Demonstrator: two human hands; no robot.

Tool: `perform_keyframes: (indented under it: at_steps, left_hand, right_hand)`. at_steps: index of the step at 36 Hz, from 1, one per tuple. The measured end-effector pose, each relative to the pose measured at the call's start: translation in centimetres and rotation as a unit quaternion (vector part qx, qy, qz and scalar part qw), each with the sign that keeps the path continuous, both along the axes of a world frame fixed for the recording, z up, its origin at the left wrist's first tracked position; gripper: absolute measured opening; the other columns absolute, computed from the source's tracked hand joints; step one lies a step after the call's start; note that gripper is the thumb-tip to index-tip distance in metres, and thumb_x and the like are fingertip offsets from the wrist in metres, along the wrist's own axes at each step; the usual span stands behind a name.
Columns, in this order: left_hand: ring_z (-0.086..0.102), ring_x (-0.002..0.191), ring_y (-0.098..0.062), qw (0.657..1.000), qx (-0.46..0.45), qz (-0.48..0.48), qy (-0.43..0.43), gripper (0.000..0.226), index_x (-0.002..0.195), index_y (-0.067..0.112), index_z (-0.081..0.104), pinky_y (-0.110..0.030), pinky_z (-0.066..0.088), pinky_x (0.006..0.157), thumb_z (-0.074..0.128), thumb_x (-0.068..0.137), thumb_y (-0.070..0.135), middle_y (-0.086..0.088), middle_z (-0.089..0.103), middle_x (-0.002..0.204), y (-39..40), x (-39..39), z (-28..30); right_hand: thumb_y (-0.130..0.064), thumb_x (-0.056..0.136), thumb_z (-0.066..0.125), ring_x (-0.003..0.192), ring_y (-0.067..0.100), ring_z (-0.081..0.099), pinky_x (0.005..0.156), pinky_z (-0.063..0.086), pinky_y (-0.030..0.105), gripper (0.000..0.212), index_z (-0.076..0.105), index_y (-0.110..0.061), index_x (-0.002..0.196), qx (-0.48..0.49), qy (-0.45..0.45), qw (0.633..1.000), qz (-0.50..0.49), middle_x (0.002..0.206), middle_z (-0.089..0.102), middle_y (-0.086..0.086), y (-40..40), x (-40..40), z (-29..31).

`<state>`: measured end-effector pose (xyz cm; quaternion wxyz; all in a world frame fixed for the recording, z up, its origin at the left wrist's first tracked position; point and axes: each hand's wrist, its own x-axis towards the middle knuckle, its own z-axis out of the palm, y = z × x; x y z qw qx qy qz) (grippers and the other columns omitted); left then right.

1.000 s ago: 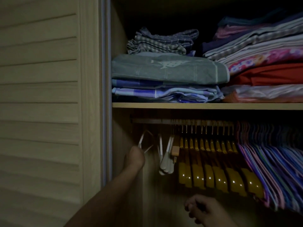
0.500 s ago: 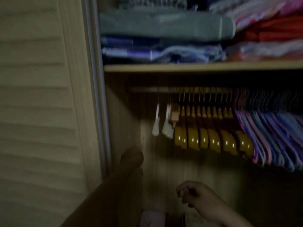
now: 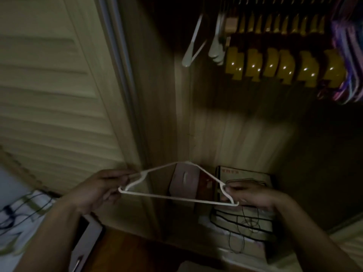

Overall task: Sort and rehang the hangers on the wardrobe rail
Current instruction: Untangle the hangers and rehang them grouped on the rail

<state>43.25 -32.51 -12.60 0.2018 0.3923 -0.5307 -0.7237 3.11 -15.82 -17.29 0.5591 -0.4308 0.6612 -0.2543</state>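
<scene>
While the frame is dim and smeared, the grip on both sides reads clearly enough.
Left fingers (image 3: 117,178): closed on the left shoulder end of the white wire hanger (image 3: 176,198), pinching the thin wire.
Right fingers (image 3: 232,190): closed on the hanger's right shoulder end, near the notch in the wire.
Left hand (image 3: 98,190): low in the view, in front of the wardrobe's door frame.
Right hand (image 3: 253,195): low right, over a dark box (image 3: 245,174) draped with black cords (image 3: 245,222).
Hanger position: held between both hands in the air, low in front of the open wardrobe, well below the rail's hangers.
Hanger long axis: the bottom bar runs left to right, sloping down slightly toward the right hand.
Hanger pointing: the peak points up and away from the person; the hook itself cannot be made out.
Hung white hangers (image 3: 193,42): upper middle, beside more pale ones.
Yellow hangers (image 3: 284,65): a packed row to their right.
Purple and blue hangers (image 3: 347,55): crowded at the far right edge.
Louvred door (image 3: 49,95): fills the left side.
</scene>
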Motion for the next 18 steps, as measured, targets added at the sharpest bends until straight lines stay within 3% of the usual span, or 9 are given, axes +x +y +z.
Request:
perform_keyframes:
  at_steps: [2,3,5,9,12,15,18]
  left_hand:
    - [0.041,0.041,-0.006,1.0,0.022,0.007,0.016,0.037,0.125,-0.001,0.064,-0.018,0.033,0.04,0.052,0.091,0.005,0.004,0.053,0.053,-0.3,1.4,-2.0]
    - [0.043,0.044,-0.007,0.999,0.039,0.016,0.019,0.037,0.126,-0.001,0.064,-0.019,0.034,0.041,0.052,0.092,0.006,0.001,0.053,0.056,-0.4,2.1,-3.2]
    - [0.048,0.05,-0.008,0.997,0.069,0.02,0.021,0.038,0.13,0.002,0.063,-0.02,0.036,0.044,0.053,0.094,0.007,-0.002,0.056,0.066,-0.5,3.1,-5.6]
    - [0.06,0.06,-0.01,0.993,0.115,0.014,0.028,0.038,0.133,0.006,0.06,-0.022,0.045,0.05,0.053,0.096,0.01,-0.003,0.067,0.081,0.1,3.3,-8.7]
    - [0.056,0.07,-0.02,0.994,0.111,0.014,0.018,0.039,0.132,0.008,0.062,-0.025,0.039,0.055,0.052,0.095,0.013,-0.012,0.065,0.093,0.6,2.7,-9.6]
    - [0.04,0.1,-0.035,0.995,0.1,0.012,0.011,0.041,0.132,0.007,0.062,-0.036,0.033,0.069,0.053,0.093,0.015,-0.023,0.054,0.113,0.9,2.3,-10.0]
    - [0.041,0.101,-0.034,0.995,0.099,0.011,0.004,0.041,0.131,0.008,0.063,-0.036,0.032,0.071,0.054,0.092,0.016,-0.022,0.055,0.115,1.5,1.8,-10.0]
  right_hand:
    - [-0.038,0.09,0.066,0.116,0.021,0.065,0.102,0.051,0.039,0.03,0.072,-0.026,0.117,-0.016,-0.079,0.996,-0.04,0.119,0.07,0.01,0.4,-0.5,-1.0]
    - [-0.031,0.091,0.066,0.115,0.026,0.065,0.102,0.051,0.045,0.03,0.071,-0.02,0.119,-0.022,-0.102,0.993,-0.049,0.119,0.069,0.014,0.5,-0.5,-1.3]
    - [-0.022,0.091,0.066,0.107,0.024,0.067,0.096,0.054,0.044,0.029,0.07,-0.014,0.118,-0.032,-0.11,0.992,-0.055,0.111,0.07,0.015,0.4,-0.3,-1.6]
    - [-0.012,0.09,0.066,0.094,0.016,0.071,0.073,0.056,0.028,0.028,0.071,-0.012,0.117,-0.04,-0.09,0.992,-0.084,0.1,0.072,0.009,0.6,0.0,-1.6]
    - [-0.003,0.094,0.061,0.091,0.015,0.071,0.074,0.057,0.029,0.028,0.068,-0.008,0.12,-0.047,-0.075,0.991,-0.098,0.096,0.073,0.007,1.0,0.2,-1.5]
    - [-0.003,0.093,0.061,0.092,0.019,0.072,0.084,0.059,0.037,0.025,0.071,-0.012,0.114,-0.06,-0.059,0.99,-0.113,0.097,0.076,0.007,1.6,0.5,-1.3]
    - [-0.015,0.089,0.065,0.092,0.024,0.071,0.083,0.059,0.034,0.022,0.076,-0.014,0.108,-0.077,-0.071,0.988,-0.116,0.103,0.074,0.017,2.6,0.3,-0.8]
